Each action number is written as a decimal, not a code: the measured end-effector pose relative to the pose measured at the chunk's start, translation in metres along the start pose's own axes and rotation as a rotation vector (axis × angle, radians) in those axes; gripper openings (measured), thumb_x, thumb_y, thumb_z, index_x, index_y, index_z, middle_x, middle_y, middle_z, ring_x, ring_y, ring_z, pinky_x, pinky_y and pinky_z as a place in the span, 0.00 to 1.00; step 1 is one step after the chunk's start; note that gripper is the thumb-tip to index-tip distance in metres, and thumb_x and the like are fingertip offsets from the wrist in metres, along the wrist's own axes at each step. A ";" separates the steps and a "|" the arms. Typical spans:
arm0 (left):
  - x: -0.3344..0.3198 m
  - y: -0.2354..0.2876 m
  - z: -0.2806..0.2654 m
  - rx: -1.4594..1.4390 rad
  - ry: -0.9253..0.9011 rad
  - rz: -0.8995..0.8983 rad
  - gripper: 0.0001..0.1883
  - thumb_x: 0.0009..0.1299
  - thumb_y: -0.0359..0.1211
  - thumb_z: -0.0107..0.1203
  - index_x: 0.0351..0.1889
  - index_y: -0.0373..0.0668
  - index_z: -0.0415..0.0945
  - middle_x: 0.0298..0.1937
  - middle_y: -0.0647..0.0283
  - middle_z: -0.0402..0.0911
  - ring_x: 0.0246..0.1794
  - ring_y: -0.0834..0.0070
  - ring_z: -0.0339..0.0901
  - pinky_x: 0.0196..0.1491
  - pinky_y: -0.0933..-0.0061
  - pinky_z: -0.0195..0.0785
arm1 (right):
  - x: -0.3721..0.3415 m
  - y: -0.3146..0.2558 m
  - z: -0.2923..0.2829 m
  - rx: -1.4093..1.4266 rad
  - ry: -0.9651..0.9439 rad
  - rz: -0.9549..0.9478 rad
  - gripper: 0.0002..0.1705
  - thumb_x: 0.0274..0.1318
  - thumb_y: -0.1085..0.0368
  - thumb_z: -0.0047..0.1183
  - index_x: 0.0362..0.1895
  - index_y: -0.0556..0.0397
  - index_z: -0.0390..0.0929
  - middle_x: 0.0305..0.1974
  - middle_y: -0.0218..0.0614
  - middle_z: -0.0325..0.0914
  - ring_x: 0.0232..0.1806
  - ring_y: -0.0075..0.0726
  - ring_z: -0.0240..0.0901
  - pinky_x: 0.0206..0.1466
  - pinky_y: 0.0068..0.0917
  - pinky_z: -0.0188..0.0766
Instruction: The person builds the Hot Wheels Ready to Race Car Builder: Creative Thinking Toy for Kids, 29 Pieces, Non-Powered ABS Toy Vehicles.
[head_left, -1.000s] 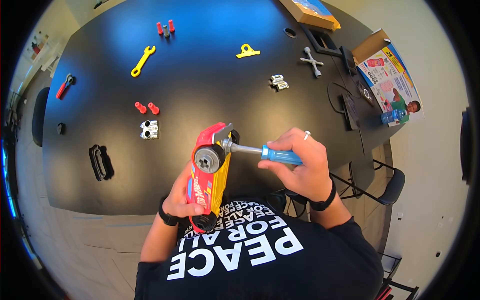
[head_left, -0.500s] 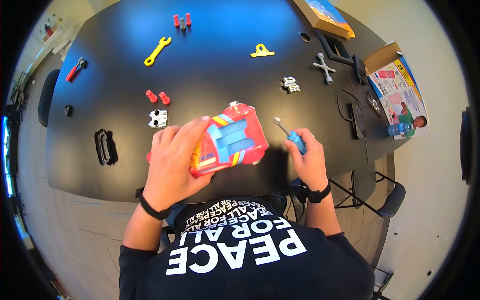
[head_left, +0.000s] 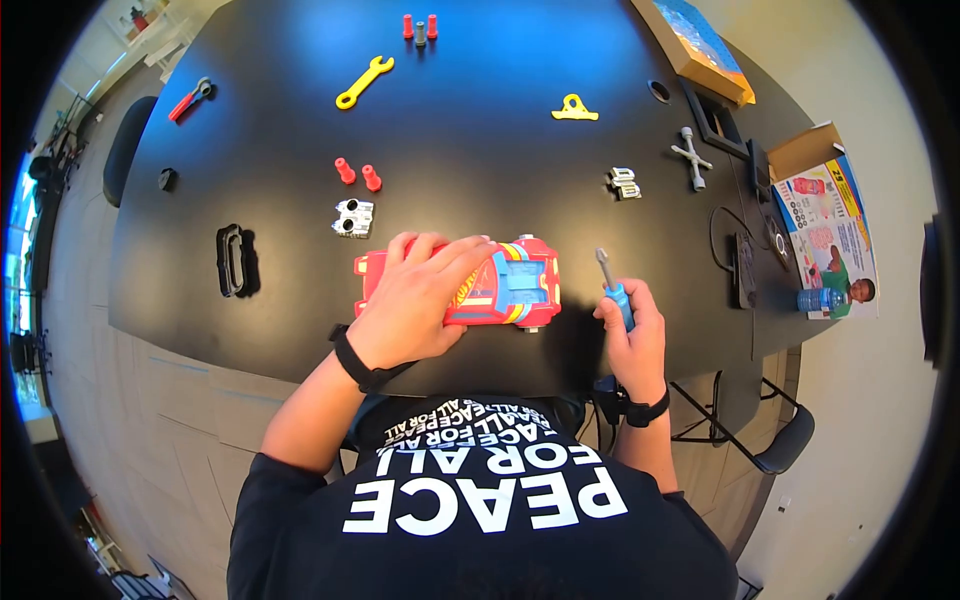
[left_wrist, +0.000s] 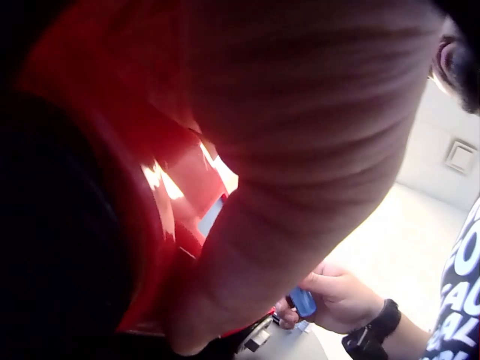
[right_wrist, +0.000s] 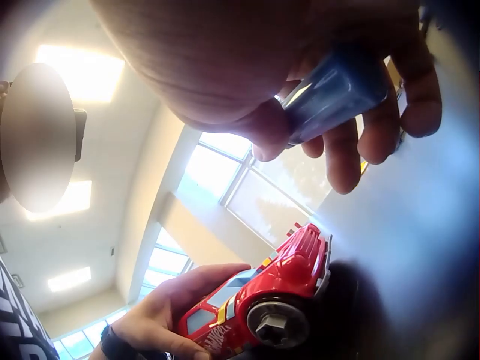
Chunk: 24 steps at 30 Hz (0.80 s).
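Observation:
My left hand (head_left: pixel 412 308) grips a red toy car (head_left: pixel 530 284) across its middle, fingers on the far side and thumb on the near side. The car lies level, roof up, over the table's near part, its blue-marked end pointing right. In the right wrist view, a grey wheel (right_wrist: pixel 277 324) with a raised hub shows on its side. My right hand (head_left: pixel 640 335) holds a screwdriver (head_left: pixel 621 303) by its blue handle, the grey tip directed away from me and clear of the car. A silver two-holed toy part (head_left: pixel 353 218) and red pegs (head_left: pixel 345 171) lie beyond the car.
On the table (head_left: pixel 480 150) are a black loop-shaped part (head_left: pixel 231 262), a yellow wrench (head_left: pixel 366 83), a red-handled tool (head_left: pixel 190 101), a yellow bracket (head_left: pixel 574 109), a silver part (head_left: pixel 625 184) and a grey cross wrench (head_left: pixel 691 159). Boxes (head_left: pixel 815 190) and a bottle (head_left: pixel 821 299) stand right.
The screwdriver has come away from the car's wheel. My left hand has turned the car roof up and lowered it toward the table. The head view has shifted left.

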<state>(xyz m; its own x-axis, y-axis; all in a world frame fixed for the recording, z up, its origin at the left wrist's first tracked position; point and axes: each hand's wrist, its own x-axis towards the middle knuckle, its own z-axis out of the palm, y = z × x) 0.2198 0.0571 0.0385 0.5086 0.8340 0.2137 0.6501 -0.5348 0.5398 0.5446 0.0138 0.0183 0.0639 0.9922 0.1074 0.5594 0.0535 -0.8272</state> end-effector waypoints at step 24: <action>-0.032 -0.124 -0.054 0.066 0.181 -0.212 0.31 0.68 0.21 0.71 0.70 0.41 0.79 0.68 0.55 0.85 0.69 0.52 0.80 0.70 0.54 0.74 | -0.004 0.005 0.003 -0.041 -0.022 -0.083 0.13 0.76 0.61 0.68 0.53 0.55 0.81 0.28 0.32 0.73 0.28 0.32 0.66 0.35 0.32 0.68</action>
<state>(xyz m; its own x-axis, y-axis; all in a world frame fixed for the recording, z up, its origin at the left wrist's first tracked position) 0.0925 0.1044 0.0086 0.2517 0.9358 0.2469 0.7698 -0.3482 0.5349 0.5445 0.0109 0.0119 -0.0018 0.9867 0.1625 0.5957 0.1316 -0.7924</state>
